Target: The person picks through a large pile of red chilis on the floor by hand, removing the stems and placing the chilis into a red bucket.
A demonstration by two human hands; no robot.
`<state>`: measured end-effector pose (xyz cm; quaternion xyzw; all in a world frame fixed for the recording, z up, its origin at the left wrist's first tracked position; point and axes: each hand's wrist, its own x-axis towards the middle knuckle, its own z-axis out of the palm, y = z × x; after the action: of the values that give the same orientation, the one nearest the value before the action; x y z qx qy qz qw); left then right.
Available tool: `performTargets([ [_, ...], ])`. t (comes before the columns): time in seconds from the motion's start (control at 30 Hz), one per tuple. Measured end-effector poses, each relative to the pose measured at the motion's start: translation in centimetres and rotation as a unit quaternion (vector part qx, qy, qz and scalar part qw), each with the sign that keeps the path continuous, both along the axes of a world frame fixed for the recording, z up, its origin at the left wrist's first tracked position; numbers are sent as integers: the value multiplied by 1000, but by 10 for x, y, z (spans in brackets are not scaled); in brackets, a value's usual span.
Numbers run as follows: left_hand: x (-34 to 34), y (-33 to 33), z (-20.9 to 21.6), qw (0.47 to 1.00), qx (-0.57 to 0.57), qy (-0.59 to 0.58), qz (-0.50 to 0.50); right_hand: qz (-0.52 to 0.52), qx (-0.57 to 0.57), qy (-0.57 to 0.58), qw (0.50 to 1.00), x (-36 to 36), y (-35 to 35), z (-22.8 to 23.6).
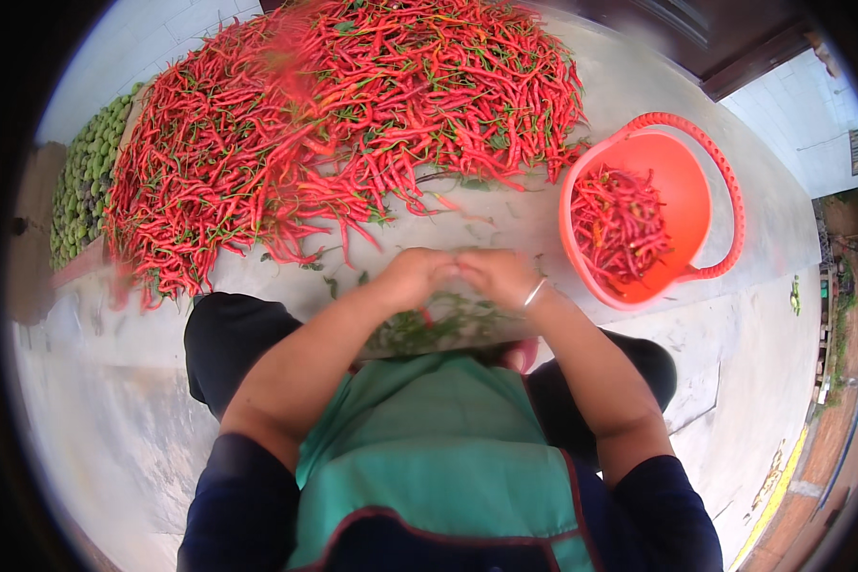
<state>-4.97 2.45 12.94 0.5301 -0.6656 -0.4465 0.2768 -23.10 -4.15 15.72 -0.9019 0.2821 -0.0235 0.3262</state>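
Note:
My left hand point(416, 277) and my right hand point(496, 275) meet over the floor in front of my green apron. Their fingers are bent and closed against each other, slightly blurred, and what they hold, if anything, is hidden. A bit of red point(426, 316) shows just below my left hand; I cannot tell whether it is held. Beneath both hands lie green stems and leaves point(458, 319). Beyond them spreads a large heap of red chili peppers point(372, 114). To the right stands an orange-red plastic basket point(696, 205), partly filled with red chili peppers point(620, 229).
A pile of round green fruits point(88, 181) lies at the far left beside the chili heap. The basket's looped handle point(734, 214) sticks out to the right. My knees point(238, 343) flank the stems. Pale concrete floor point(114, 419) extends around me.

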Motion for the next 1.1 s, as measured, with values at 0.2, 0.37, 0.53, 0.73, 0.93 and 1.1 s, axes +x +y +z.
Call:
performTargets([
  [0.2,-30,-11,27,993,24,112,-13,-211,102,-84,969,-86,-30,77],
  [0.37,-23,-8,-11,968,-165,-178,60,-343,-386,-24,856,-123,-76,75],
  [0.53,5,-15,-32,975,76,-207,-11,-210,-166,-60,962,-5,-88,-3],
  [0.73,30,0,-20,977,12,-209,34,-152,-133,131,971,118,-71,-108],
  [0.93,55,-7,-11,976,59,-186,94,-133,-139,167,967,118,-65,-133],
  [1.1,55,-27,-34,979,71,-32,190,-238,352,77,902,83,-68,-67],
])
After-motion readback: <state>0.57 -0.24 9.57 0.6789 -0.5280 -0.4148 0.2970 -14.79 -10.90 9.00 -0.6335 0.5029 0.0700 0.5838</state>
